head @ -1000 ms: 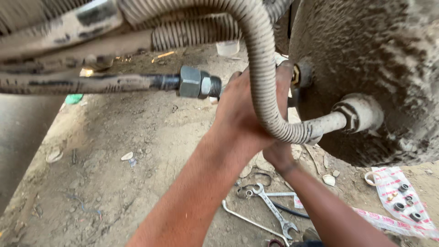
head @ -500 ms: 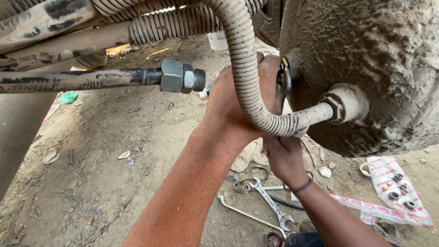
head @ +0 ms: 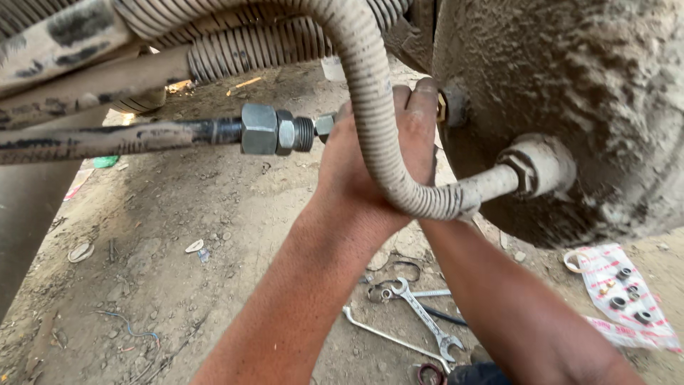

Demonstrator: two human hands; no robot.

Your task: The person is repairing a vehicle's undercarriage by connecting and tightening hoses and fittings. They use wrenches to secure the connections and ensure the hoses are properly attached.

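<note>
**A:** Head view, looking down under a muddy chassis. Left hand [head: 349,167] up behind the hose [head: 370,100], back turned to the lens, wrist pressed against the bend.

**B:** Any grip there?

**A:** Cannot tell. Fingers curled away out of sight behind the hose; impossible to say whether closed on anything.

**B:** And the right hand?

**A:** Right hand [head: 420,135] tucked just beside the left, forearm passing under the hose. Fingers [head: 427,93] stretched upward, tips touching or very nearly touching a brass fitting [head: 442,107] on the wall of the tank [head: 570,78]. Pinching it or only resting on it, cannot say.

**B:** Where to look for the pipe?

**A:** Left of the hands, well above the ground [head: 164,235]. Pipe [head: 107,141] ending in a steel nut [head: 260,129], threads bare, with a small piece beyond them half hidden by the left hand.

**B:** Joined to anything?

**A:** Seemingly not. Hangs free, apart from the tank. Judging by that: pipe end loose, brass fitting under the fingers, coupling not yet made. Hose end [head: 531,167], by contrast, seated in the tank, lower right.

**B:** Pointing which way?

**A:** Long axis nearly level, running left to right across the view; threaded end pointing right, toward the hands and the tank beyond.

**B:** Down below?

**A:** Spanners [head: 420,314] lying on the dirt between the forearms. Packet [head: 620,292] with small fittings at the far right, flat on the ground.
</note>
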